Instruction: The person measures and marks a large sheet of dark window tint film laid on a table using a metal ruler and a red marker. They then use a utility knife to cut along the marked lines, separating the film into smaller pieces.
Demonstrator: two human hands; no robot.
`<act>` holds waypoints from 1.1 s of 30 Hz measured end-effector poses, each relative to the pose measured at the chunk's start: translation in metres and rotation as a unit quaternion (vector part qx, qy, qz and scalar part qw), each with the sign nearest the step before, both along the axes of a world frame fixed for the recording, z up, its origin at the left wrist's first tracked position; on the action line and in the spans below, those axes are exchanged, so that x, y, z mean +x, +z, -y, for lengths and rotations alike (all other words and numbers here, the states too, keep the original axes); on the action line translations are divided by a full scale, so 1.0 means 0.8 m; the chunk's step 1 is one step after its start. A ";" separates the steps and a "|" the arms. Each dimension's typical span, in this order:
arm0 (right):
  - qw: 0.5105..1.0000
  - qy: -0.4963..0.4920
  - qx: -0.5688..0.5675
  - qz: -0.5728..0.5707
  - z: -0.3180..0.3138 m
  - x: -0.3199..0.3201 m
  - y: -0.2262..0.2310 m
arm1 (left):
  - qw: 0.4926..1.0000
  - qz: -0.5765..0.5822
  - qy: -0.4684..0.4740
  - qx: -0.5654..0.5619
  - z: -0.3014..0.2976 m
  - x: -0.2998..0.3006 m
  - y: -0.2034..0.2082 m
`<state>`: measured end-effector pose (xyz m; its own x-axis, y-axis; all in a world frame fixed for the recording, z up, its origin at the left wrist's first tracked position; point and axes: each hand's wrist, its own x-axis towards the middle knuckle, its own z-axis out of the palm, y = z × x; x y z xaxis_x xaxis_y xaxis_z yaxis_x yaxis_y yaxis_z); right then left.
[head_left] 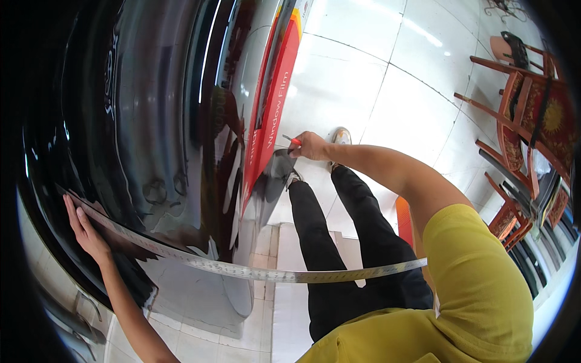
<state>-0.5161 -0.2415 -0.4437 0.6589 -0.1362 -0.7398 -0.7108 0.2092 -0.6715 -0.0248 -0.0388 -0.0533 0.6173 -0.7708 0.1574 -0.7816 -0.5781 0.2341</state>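
My left hand (89, 235) lies at the left with its fingers stretched out together, resting on the dark glossy film (163, 209) beside the far end of a long metal ruler (242, 270). The ruler runs across the film, and its near end sticks out over the edge in front of my legs. In my right hand (311, 146) is a small red utility knife (296, 141), its thin tip pointing left. That hand is closed around the knife and held off the film's right edge, next to a long red box (275, 112). A dark strip of film (277, 169) hangs just below it.
White tiles (369, 78) cover the floor on the right. Carved wooden chairs with red upholstery (520, 121) stand at the far right, with several dark rolls (544, 242) near them. An orange-red object (403, 221) stands behind my right leg.
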 end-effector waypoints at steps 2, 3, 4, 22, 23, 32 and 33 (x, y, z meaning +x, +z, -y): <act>1.000 0.002 -0.016 -0.017 -0.006 -0.023 0.010 | 1.000 0.002 0.001 0.002 0.001 0.001 0.000; 0.999 0.021 -0.025 -0.016 -0.002 -0.045 0.020 | 1.000 -0.001 0.003 0.002 -0.001 0.001 0.000; 0.998 0.041 -0.039 -0.022 0.008 -0.067 0.033 | 1.000 -0.014 0.007 -0.007 -0.001 0.002 0.000; 0.998 0.059 0.035 0.014 0.086 -0.397 0.438 | 0.993 -0.085 -0.004 -0.085 -0.027 0.073 -0.028; 0.997 0.050 0.050 0.028 0.086 -0.408 0.450 | 0.996 -0.062 -0.013 -0.064 -0.026 0.077 -0.028; 0.997 -0.042 0.064 0.002 0.057 -0.453 0.484 | 0.996 -0.068 -0.006 -0.063 -0.025 0.088 -0.032; 0.998 -0.041 0.041 0.009 0.053 -0.456 0.484 | 0.997 -0.046 -0.039 -0.052 -0.024 0.089 -0.034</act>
<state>-0.8806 -0.2842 -0.0565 0.6608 -0.1305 -0.7391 -0.6771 0.3211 -0.6621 0.0462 -0.0199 -0.0803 0.5724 -0.7990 0.1841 -0.7950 -0.4859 0.3630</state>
